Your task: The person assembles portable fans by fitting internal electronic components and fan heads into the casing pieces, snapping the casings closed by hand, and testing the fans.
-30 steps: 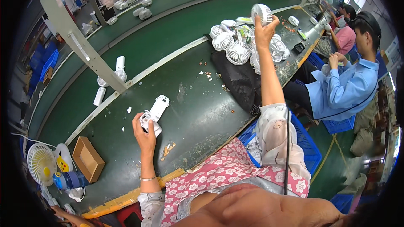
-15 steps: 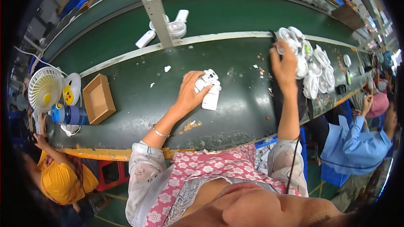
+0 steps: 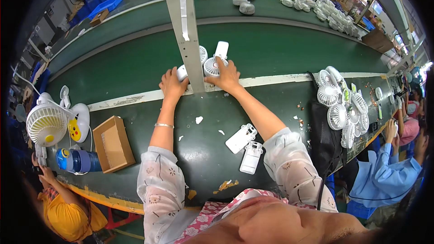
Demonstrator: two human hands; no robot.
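Note:
Behind the upright metal post lie small white handheld fans, partly hidden by it. My left hand (image 3: 173, 84) has its fingers around the end of a white fan handle (image 3: 182, 72) just left of the post. To the right of the post, my right hand (image 3: 226, 77) is closed on the round head of a handheld fan (image 3: 211, 68), whose white handle (image 3: 221, 49) points away from me. Nearer to me, a white handle casing (image 3: 241, 138) and a second casing (image 3: 251, 157) lie side by side on the dark green bench (image 3: 203, 176).
The metal post (image 3: 181, 27) stands between my hands. A pile of white fans (image 3: 339, 108) lies at right beside a black bag (image 3: 323, 129). At left are an open cardboard box (image 3: 113, 144), a blue bottle (image 3: 79, 161) and a larger fan (image 3: 46, 125). Co-workers sit at both sides.
My left hand has let go of the white casings, which now lie on the bench. My right hand has left the fan pile. Both have reached forward to the fans by the post.

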